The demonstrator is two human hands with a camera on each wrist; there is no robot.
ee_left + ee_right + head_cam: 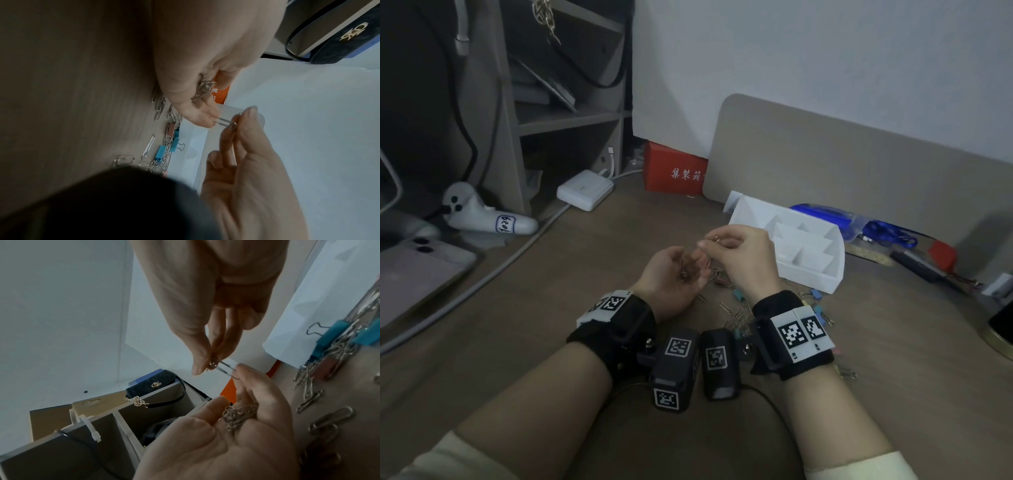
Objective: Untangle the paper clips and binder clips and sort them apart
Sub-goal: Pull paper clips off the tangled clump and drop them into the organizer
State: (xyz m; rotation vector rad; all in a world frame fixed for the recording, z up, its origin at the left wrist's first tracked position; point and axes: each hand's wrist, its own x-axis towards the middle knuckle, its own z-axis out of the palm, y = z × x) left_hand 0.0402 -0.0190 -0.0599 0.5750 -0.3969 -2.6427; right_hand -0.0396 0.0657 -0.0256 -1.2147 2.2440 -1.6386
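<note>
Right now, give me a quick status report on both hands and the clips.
Left hand cupped, holding paper clips. Right hand pinching a linked clip with left fingertips. Mixed pile on desk, tray empty. Nothing in the way.

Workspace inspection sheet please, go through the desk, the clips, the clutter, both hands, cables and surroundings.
Surface: brown desk.
Job's things: paper clips and binder clips mixed in a pile on the desk; white organizer tray, compartments look empty.
Clutter: red box, white charger, phone, blue lanyard.
Grippers: left hand cups a clump of clips; right hand pinches one linked clip.
Cables: grey cable crosses the desk.
Surroundings: shelf unit, white wall.
</note>
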